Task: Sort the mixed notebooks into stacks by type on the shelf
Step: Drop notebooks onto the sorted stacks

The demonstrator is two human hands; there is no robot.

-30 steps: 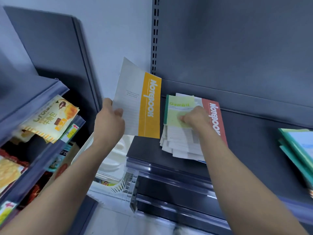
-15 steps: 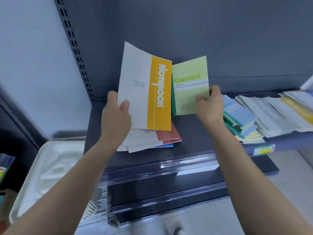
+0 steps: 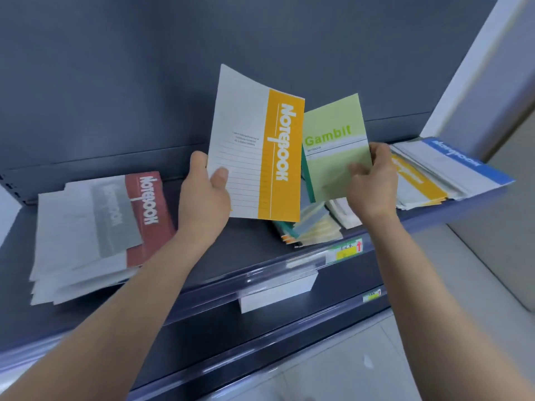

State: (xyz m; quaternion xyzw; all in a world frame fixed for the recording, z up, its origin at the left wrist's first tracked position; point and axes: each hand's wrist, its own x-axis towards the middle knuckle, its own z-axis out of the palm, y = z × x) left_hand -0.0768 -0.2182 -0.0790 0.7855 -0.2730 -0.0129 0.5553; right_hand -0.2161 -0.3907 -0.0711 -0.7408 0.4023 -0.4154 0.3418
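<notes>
Two notebooks are held above the shelf: the left hand grips the orange-banded notebook, the right hand pinches the green Gambit notebook.

Matt paper notebooks; dark matt shelf, glossy clear plastic edge strip.

place: shop | evidence: grey display shelf with price label on its rail, stacked notebooks
</notes>
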